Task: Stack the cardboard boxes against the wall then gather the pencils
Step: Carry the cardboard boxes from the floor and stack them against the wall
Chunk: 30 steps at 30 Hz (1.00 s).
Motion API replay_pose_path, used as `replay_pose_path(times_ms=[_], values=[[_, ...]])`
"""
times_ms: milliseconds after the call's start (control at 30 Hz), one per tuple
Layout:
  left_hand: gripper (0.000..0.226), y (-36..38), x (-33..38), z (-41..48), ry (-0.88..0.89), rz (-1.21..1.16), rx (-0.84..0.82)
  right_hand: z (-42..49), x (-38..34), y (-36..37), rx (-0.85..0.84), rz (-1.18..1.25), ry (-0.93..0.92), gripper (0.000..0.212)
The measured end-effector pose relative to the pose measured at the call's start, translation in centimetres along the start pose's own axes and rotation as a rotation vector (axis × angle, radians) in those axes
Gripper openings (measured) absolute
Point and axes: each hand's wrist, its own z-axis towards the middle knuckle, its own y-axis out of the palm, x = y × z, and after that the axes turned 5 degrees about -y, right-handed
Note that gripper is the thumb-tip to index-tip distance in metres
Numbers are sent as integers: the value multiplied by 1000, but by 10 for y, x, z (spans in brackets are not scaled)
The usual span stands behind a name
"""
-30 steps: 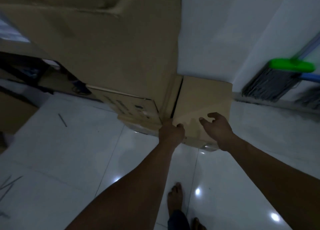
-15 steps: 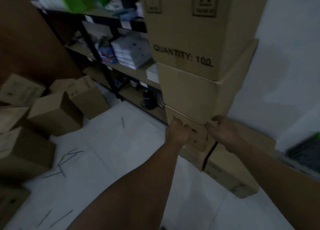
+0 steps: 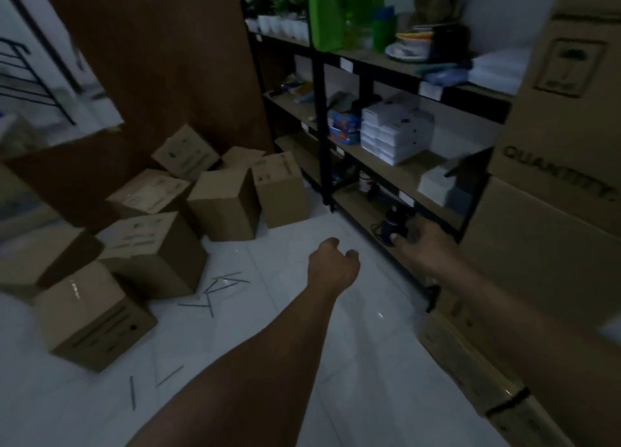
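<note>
Both hands hang free of cardboard in a dim storeroom. The left hand (image 3: 332, 265), fingers loosely curled round nothing, hovers over the middle of the tiled floor (image 3: 353, 362). The right hand (image 3: 425, 245), blurred but with fingers relaxed and apparently empty, is just off the stacked boxes (image 3: 551, 231), which rise one upon another along the floor's right edge beside the black shelving (image 3: 324, 127). What stands behind the stack is hidden from this angle. Its faces sit roughly flush, likely so the column stands without toppling. Across the floor, toward its far left corner at the foot of a brown panel (image 3: 151, 59), the loose boxes (image 3: 221, 204) lie tumbled at odd angles, some leaning on one another, evidently awaiting their turn. The nearest box (image 3: 90, 315) sits tilted at the left edge. The pencils (image 3: 218, 288) are scattered on the bare tiles just in front of that heap, with two strays (image 3: 132, 391) nearer the person on the floor's near left side. With both hands empty and the view facing the heap, the stacking looks only partly done. By the task's order, the pencils are likely to be left until the boxes are up.
</note>
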Motion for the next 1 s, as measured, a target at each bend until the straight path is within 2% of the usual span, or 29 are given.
replay_pose_path(times_ms=[133, 400, 500, 700, 800, 1000], values=[[58, -75, -28, 32, -23, -6, 102, 29, -73, 54, -49, -8, -88, 66], [59, -192, -80, 89, -100, -46, 304, 86, -185, 159, -113, -77, -279, 54], [58, -226, -93, 108, -150, -55, 371, 109, -219, 191, -165, -36, -311, 50], [49, -273, -97, 150, -234, -114, 472, 166, -270, 235, -288, -73, -423, 44], [54, -292, -94, 170, -293, -158, 542, 197, -292, 250, -375, -105, -493, 47], [51, -326, -99, 205, -344, -238, 638, 241, -326, 285, -427, -176, -587, 46]])
